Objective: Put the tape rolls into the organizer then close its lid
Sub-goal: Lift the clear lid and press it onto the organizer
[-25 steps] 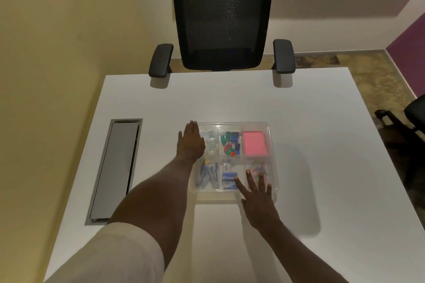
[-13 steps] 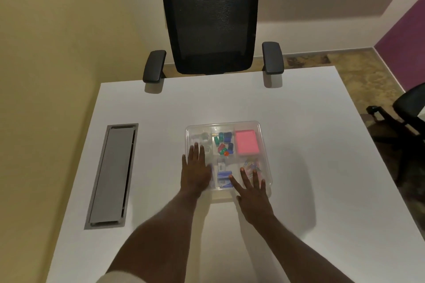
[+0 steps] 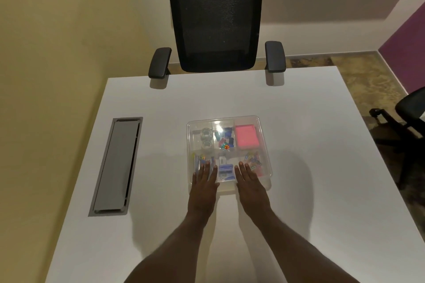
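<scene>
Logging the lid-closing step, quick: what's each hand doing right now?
Left hand: open, flat, palm down on the organizer lid's near edge, holding nothing.
Right hand: open, flat, palm down on the same edge, holding nothing.

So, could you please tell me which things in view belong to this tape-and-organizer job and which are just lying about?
Part of the job:
- organizer, clear lid on
- tape rolls, inside its far-left compartment
- left hand and right hand, flat on the lid's near edge

Just lying about:
- office chair
- grey cable hatch
- white table
</scene>
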Action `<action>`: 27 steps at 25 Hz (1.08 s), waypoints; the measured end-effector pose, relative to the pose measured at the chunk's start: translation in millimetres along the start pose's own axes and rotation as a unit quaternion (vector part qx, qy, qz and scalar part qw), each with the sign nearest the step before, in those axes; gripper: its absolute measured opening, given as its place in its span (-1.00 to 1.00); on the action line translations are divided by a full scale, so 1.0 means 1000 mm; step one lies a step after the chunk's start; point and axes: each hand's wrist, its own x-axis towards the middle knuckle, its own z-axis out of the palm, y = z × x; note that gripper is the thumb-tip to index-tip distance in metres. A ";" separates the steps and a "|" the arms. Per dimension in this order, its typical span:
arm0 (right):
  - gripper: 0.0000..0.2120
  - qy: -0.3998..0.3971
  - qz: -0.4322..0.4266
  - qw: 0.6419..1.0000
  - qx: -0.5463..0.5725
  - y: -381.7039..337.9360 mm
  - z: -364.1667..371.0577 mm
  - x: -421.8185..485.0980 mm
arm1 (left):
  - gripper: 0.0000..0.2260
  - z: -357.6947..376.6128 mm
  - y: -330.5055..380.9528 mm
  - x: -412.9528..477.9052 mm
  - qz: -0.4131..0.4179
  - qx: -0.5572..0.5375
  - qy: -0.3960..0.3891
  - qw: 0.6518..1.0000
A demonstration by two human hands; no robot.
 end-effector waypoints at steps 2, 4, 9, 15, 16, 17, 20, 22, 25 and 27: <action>-0.21 0.012 0.008 1.000 0.010 -0.001 -0.004 0.004 | -0.33 0.002 -0.002 0.004 -0.011 -0.005 0.000 1.000; -0.22 0.027 0.016 0.999 0.020 0.000 -0.005 0.013 | -0.37 0.001 -0.002 0.011 -0.028 -0.015 -0.013 0.999; -0.21 0.061 0.016 0.998 0.020 0.010 -0.002 0.043 | -0.40 -0.008 -0.005 0.044 -0.051 -0.014 -0.038 0.998; -0.30 0.041 0.048 0.997 0.036 0.016 -0.010 0.090 | -0.46 -0.019 -0.011 0.089 -0.057 -0.012 -0.045 0.997; -0.31 0.036 0.049 0.997 0.044 0.017 -0.010 0.093 | -0.46 -0.020 -0.012 0.092 -0.059 -0.012 -0.047 0.997; -0.31 0.045 0.047 0.997 0.044 0.019 -0.008 0.095 | -0.45 -0.019 -0.013 0.094 -0.060 -0.012 -0.045 0.997; -0.25 0.049 0.021 0.998 0.021 0.023 -0.005 0.092 | -0.45 -0.019 -0.011 0.092 -0.055 -0.005 -0.034 0.998; -0.28 0.057 -0.017 0.998 -0.006 0.027 -0.005 0.090 | -0.45 -0.018 -0.010 0.089 -0.047 0.001 -0.027 0.999; -0.36 0.066 -0.051 0.995 -0.061 0.031 -0.006 0.087 | -0.45 -0.019 -0.010 0.084 -0.046 -0.002 -0.022 0.999; -0.41 0.083 -0.061 0.990 -0.092 0.028 -0.010 0.083 | -0.45 -0.021 -0.010 0.078 -0.044 0.004 -0.015 0.999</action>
